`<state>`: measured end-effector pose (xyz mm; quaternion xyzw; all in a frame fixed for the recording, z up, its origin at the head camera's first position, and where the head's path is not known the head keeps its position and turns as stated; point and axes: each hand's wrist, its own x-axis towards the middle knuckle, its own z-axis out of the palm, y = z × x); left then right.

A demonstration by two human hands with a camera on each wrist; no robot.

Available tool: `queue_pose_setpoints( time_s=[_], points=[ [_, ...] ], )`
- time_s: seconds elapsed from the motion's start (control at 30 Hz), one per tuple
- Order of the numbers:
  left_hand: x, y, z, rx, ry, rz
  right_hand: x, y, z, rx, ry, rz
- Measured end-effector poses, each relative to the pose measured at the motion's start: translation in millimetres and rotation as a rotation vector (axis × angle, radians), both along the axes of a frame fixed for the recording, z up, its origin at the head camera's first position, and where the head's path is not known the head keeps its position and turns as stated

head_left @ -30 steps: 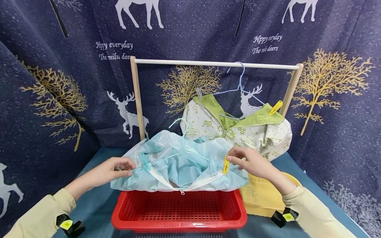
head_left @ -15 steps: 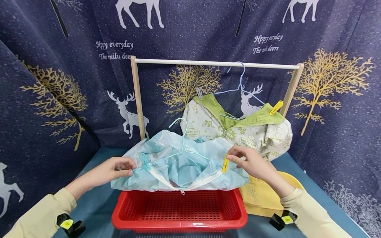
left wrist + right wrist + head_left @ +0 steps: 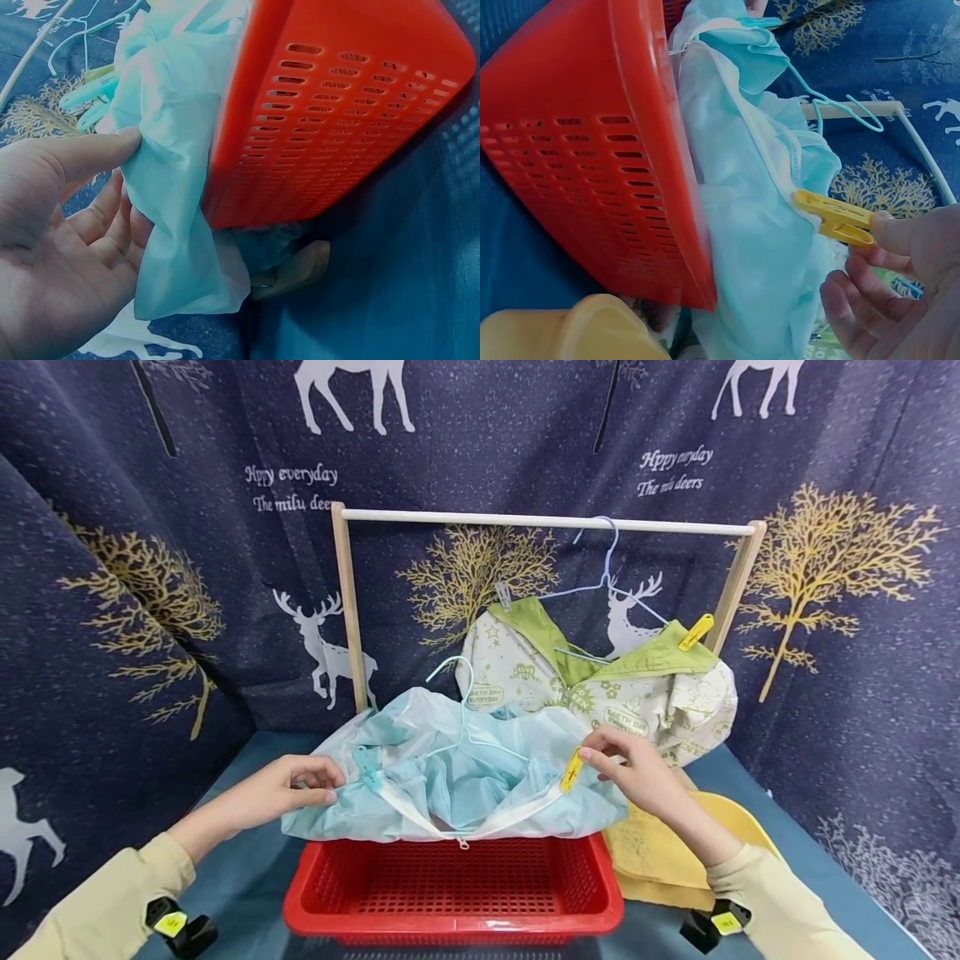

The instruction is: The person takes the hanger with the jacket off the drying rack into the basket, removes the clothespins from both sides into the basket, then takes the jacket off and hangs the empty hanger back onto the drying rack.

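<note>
A light blue and white zip jacket (image 3: 420,718) lies bunched over the far part of a red basket (image 3: 450,923). Inside its neck opening sits a pale blue hanger (image 3: 462,718), hook upward. My left hand (image 3: 288,792) pinches the jacket's left side between thumb and fingers, close beside a teal clothespin (image 3: 367,767) on the collar. In the right wrist view, a yellow clothespin (image 3: 836,216) bites the collar's white edge. Thumb and index finger of my right hand (image 3: 628,770) pinch its free end; the other fingers curl loosely below.
Behind stands a wooden rack with a white rail (image 3: 480,518). From it hangs a white and green printed jacket (image 3: 615,693) on a blue hanger (image 3: 606,560), with a grey clothespin (image 3: 503,596) and a yellow one. Right of the basket lies a yellow container (image 3: 727,827).
The yellow clothespin at my right hand has tilted, its upper end leaning further right, and that hand has shifted slightly right. My left hand stays nearly still.
</note>
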<state>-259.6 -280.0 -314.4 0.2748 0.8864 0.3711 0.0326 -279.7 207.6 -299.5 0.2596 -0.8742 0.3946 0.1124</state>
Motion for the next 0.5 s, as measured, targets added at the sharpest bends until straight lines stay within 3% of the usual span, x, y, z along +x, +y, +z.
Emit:
queue_pose_setpoints(
  time_s=[0.27,0.5],
  points=[
    [0.7,-0.2,-0.3,-0.001,0.018,-0.005,0.4,3.7,-3.6,-0.117,-0.1,-0.003],
    [1.6,0.2,0.3,0.008,0.01,-0.009,4.5,4.3,-2.9,-0.174,-0.113,-0.023]
  ],
)
